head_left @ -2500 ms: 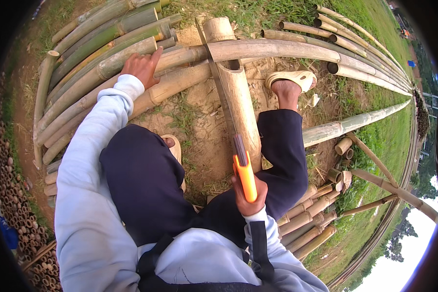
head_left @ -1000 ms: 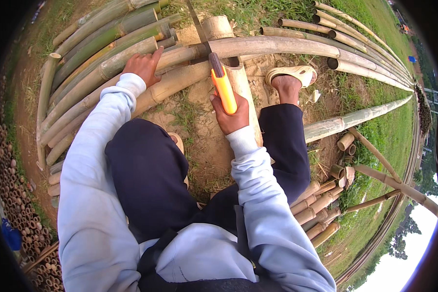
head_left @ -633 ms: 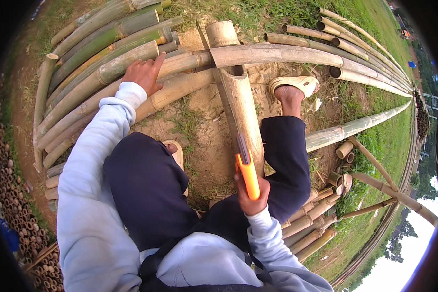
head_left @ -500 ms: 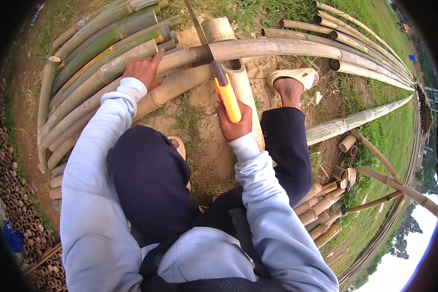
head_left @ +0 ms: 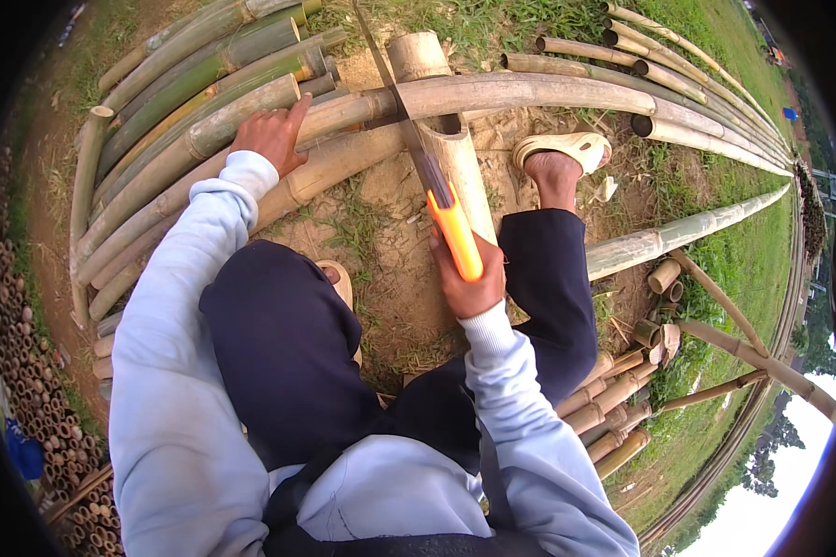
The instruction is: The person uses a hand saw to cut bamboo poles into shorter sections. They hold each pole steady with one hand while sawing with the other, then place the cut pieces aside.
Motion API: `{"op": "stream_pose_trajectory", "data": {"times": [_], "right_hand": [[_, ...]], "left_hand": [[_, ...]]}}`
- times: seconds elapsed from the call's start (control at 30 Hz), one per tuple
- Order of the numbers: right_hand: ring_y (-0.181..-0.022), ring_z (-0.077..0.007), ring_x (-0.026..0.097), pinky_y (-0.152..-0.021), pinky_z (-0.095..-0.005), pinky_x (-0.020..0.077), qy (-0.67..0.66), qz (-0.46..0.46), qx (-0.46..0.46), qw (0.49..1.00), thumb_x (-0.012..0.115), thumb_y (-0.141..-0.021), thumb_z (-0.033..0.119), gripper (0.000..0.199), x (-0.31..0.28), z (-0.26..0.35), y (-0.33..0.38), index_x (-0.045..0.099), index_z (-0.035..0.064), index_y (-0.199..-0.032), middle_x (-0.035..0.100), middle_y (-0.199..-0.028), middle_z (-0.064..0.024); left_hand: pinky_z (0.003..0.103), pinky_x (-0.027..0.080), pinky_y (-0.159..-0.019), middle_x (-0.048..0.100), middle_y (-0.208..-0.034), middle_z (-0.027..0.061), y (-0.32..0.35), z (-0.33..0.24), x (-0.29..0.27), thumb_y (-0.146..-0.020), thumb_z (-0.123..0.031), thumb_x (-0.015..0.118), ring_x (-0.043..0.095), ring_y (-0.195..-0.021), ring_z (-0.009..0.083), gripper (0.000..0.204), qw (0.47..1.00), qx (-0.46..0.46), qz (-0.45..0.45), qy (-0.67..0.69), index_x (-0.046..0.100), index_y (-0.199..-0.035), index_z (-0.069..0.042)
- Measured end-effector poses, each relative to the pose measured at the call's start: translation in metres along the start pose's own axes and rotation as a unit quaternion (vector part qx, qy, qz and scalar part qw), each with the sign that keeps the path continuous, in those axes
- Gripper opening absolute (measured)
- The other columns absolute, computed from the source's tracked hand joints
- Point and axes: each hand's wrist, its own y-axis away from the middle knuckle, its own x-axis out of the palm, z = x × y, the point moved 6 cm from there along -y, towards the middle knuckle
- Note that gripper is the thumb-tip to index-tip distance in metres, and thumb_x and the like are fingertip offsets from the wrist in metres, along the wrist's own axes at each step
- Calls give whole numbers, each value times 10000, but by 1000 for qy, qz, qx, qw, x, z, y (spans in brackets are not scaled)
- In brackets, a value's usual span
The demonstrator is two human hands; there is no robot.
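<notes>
Right hand: my right hand (head_left: 471, 281) is closed around the orange handle (head_left: 455, 238) of the saw, fingers wrapped about it.
Saw: the blade (head_left: 422, 153) runs up and away from my fist, slanting left, and lies across the bamboo pole (head_left: 529, 90).
Left hand: my left hand (head_left: 269, 137) is laid over that pole, left of the blade, index finger stretched toward the end of a neighbouring pole; how tightly it grips I cannot tell.
Bamboo pole: it curves across in front of me, crossing over a thick bamboo piece (head_left: 466, 186) that points toward me, its hollow showing just beside the pole.
My feet: cream clogs, one (head_left: 567, 151) right of the thick piece, the other (head_left: 341, 284) partly hidden by my knee.
Left side: a row of green and tan poles (head_left: 223, 60) lies side by side; farther out, a heap of short bamboo sections (head_left: 42, 381).
Right side: more poles (head_left: 613, 84) on the grass, and stacked cut lengths (head_left: 613, 399) beside my leg.
</notes>
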Motion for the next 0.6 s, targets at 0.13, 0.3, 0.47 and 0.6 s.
{"op": "stream_pose_trajectory", "data": {"times": [0.13, 0.3, 0.47, 0.6], "right_hand": [[-556, -235, 559, -581, -370, 467, -42, 1, -15, 999, 759, -936, 146, 229, 34, -13, -54, 639, -37, -866, 602, -652, -162], [-673, -154, 649, -666, -326, 530, -27, 27, 90, 995, 745, -927, 50, 201, -25, -18, 104, 705, -36, -1104, 673, -757, -133], [-693, -155, 689, -691, -299, 543, 3, -28, 31, 999, 725, -912, 15, 253, -39, 1, 109, 728, -43, -1157, 697, -758, -128], [-578, -263, 601, -592, -395, 484, 2, -11, -3, 1000, 748, -901, 115, 207, 29, -1, -56, 642, -48, -829, 607, -644, -182]], "left_hand": [[437, 548, -1004, 737, -1181, 187, -2, -10, -5, -770, -330, 884, 704, -1101, 367, 948, 1000, 10, 19, -11, 410, -1564, -120], [440, 524, -1051, 735, -1172, 204, 12, 1, 10, -773, -334, 886, 695, -1130, 367, 968, 1000, -10, 17, -7, 392, -1577, -119], [422, 484, -1137, 736, -1166, 203, 8, -6, 8, -774, -339, 891, 688, -1153, 361, 1006, 1000, -11, 11, -10, 360, -1601, -124], [585, 263, -1264, 630, -1400, 218, 3, -8, 7, -790, -359, 882, 537, -1384, 383, 1115, 1000, 3, -2, -9, 212, -1660, -166]]}}
